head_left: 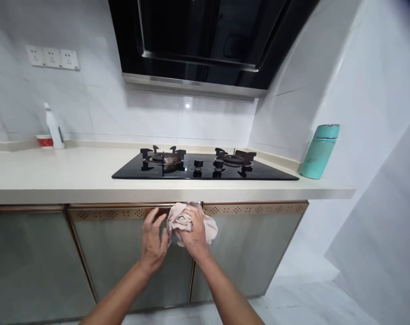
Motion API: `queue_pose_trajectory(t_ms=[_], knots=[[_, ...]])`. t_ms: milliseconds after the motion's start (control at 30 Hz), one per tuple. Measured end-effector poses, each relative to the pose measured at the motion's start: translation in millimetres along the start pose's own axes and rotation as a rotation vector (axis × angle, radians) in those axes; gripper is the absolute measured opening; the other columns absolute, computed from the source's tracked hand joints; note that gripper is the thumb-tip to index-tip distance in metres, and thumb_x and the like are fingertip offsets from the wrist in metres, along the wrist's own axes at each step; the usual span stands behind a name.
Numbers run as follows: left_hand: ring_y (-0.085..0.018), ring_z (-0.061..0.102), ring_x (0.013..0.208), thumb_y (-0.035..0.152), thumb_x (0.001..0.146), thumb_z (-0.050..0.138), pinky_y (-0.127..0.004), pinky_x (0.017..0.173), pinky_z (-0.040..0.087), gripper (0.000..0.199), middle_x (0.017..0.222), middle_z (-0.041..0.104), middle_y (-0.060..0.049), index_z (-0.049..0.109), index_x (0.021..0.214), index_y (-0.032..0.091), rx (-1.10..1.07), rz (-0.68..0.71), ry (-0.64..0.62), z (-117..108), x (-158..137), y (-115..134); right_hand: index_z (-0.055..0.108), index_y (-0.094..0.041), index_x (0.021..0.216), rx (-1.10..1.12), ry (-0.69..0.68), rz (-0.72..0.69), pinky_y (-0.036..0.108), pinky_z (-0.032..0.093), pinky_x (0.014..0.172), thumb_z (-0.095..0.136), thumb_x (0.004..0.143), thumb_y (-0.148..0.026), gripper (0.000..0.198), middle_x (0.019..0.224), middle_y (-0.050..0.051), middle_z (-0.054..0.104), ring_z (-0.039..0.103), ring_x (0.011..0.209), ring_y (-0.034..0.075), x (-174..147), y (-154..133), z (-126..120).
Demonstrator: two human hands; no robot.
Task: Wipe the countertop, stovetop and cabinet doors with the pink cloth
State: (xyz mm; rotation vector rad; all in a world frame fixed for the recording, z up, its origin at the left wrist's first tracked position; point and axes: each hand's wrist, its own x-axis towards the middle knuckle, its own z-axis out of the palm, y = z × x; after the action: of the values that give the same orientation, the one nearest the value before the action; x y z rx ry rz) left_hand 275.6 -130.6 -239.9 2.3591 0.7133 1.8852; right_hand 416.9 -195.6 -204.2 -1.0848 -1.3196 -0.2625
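Head view is showing two bare hands working at the front of a cabinet, just below the edge of a cream-coloured, stone-like surface [72,169]. A pale pink, soft fabric cloth [180,220] is sitting at the top of the cabinet, around the seam where two grey-green, glassy door panels [239,257] are meeting. The cloth is looking crumpled and thick: its left part is bunching into swirling, rosette-like folds, while a smoother, rounded flap is spreading out to the right, beyond the hand. Faint shadows are marking the creases.

The right hand [195,234] is grasping the cloth, its grip closing over the bunched folds from the right. The left hand [153,241] is holding nothing; its grip is relaxed, with the fingers spreading apart near a gold-toned metal strip with small dark holes [106,214]. Its thumb is lying just beside the cloth, though whether they are touching is hard to tell.

Above the hands, a black glass cooktop with two burners [266,174] is resting on the surface. A teal cylindrical flask [318,155] is standing to its right, and a slim white bottle [55,128] is standing far to its left.
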Motion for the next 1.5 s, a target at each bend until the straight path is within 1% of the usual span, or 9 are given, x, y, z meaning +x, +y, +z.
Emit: queue_pose_trajectory(t_ms=[100,233,367,467,633,767,933,1167,1500], knots=[[-0.029,0.055,0.128,0.052,0.092,0.056,-0.046,0.105,0.046,0.051,0.136,0.058,-0.016,0.054,0.132,0.02,-0.34,-0.613,0.048,-14.9,-16.8,26.0,0.065,-0.023,0.11,0.379,0.161,0.394,0.04,0.047,0.098,0.069,0.076,-0.031,0.035,0.115,0.006,0.067,0.061,0.107,0.023,-14.3,-5.4,-8.5],[-0.027,0.068,0.104,0.072,0.079,0.066,-0.038,0.087,0.054,0.076,0.118,0.069,-0.013,0.055,0.133,0.02,-0.924,-1.141,-0.291,-21.3,-27.6,53.7,0.068,-0.022,0.113,0.942,0.149,0.8,0.04,0.056,0.08,0.062,0.083,-0.057,0.047,0.1,0.007,0.072,0.067,0.089,0.024,-52.1,-10.2,-9.5],[-0.025,0.071,0.1,0.063,0.065,0.085,-0.033,0.085,0.055,0.089,0.118,0.072,-0.01,0.052,0.139,0.025,-1.21,-1.324,-0.401,-15.5,-29.9,72.7,0.07,-0.023,0.12,0.879,-0.067,0.628,0.043,0.054,0.096,0.071,0.077,-0.064,0.059,0.117,0.01,0.072,0.065,0.112,0.028,-82.8,-12.0,-9.5],[-0.026,0.071,0.105,0.055,0.061,0.091,-0.033,0.091,0.055,0.085,0.117,0.073,-0.011,0.057,0.131,0.021,-1.122,-1.38,-0.279,-12.6,-23.9,82.4,0.064,-0.026,0.135,0.561,-0.258,0.373,0.046,0.036,0.118,0.071,0.081,-0.054,0.061,0.144,0.009,0.058,0.05,0.137,0.028,-86.9,-7.8,-15.8],[-0.025,0.069,0.111,0.048,0.068,0.083,-0.034,0.092,0.057,0.088,0.129,0.066,-0.01,0.041,0.143,0.027,-0.69,-0.968,-0.022,-18.4,4.9,78.9,0.064,-0.025,0.131,0.399,-0.047,0.467,0.044,0.039,0.116,0.045,0.097,-0.055,0.049,0.143,0.01,0.057,0.051,0.136,0.025,-81.4,13.6,-27.9],[-0.025,0.064,0.115,0.039,0.068,0.083,-0.041,0.097,0.055,0.089,0.134,0.054,-0.014,0.033,0.141,0.027,-0.115,-0.32,0.062,-4.1,13.5,60.3,0.066,-0.021,0.11,0.346,0.191,0.694,0.035,0.051,0.097,0.045,0.097,-0.053,0.041,0.114,0.009,0.07,0.064,0.11,0.023,-79.6,25.6,-32.4],[-0.036,0.04,0.139,0.03,0.076,0.079,-0.056,0.11,0.044,0.066,0.136,0.044,-0.016,0.045,0.133,0.027,0.217,0.438,0.066,51.2,19.8,51.3,0.065,-0.02,0.105,0.294,0.196,0.677,0.032,0.051,0.086,0.047,0.095,-0.054,0.04,0.102,0.008,0.072,0.064,0.097,0.022,-82.3,35.0,-32.6],[-0.041,0.034,0.143,0.045,0.073,0.082,-0.054,0.115,0.037,0.077,0.149,0.047,-0.015,0.056,0.143,0.028,0.407,0.555,-0.431,103.8,35.9,62.1,0.063,-0.019,0.097,0.167,0.155,0.733,0.031,0.05,0.074,0.046,0.088,-0.048,0.034,0.088,0.007,0.072,0.064,0.079,0.022,-95.3,60.2,-29.2],[-0.035,0.045,0.139,0.047,0.075,0.079,-0.047,0.115,0.039,0.083,0.153,0.047,-0.014,0.048,0.149,0.026,0.493,0.573,-0.566,73.5,48.7,55.6,0.064,-0.022,0.085,0.057,0.073,0.584,0.032,0.05,0.072,0.048,0.085,-0.041,0.025,0.082,0.007,0.07,0.063,0.073,0.021,-101.4,53.1,-26.7]])
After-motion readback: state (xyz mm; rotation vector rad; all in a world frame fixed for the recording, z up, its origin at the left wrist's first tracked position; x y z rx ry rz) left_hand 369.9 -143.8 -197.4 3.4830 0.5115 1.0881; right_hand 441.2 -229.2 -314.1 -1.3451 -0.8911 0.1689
